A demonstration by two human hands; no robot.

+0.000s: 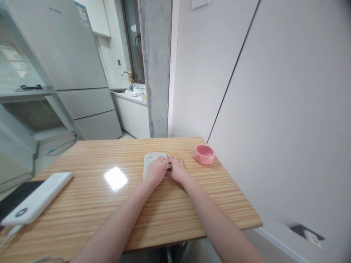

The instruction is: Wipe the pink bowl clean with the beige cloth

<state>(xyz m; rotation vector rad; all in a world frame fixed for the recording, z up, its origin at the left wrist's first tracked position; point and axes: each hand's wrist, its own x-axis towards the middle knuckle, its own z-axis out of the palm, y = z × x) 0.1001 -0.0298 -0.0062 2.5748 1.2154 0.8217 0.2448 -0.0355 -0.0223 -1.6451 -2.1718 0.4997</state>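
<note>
A pale, flat cloth pouch [149,160] lies on the wooden table ahead of me. My left hand [157,170] rests over its right part, fingers curled and gripping the fabric. From the other side, my right hand [177,170] meets it with bent fingers at the pouch's right edge. Between the fingertips a light rim and a small dark spot show; what they belong to is mostly hidden by my hands. To the right of my right hand, apart from it, sits a pink faceted ashtray [204,154].
At the table's left lie a white power bank [41,197] with a cable and a dark flat object [19,195]. The wood-grain table [93,208] borders a white wall [246,109] on the right. Beyond stand a fridge [68,54] and a sink counter [131,113].
</note>
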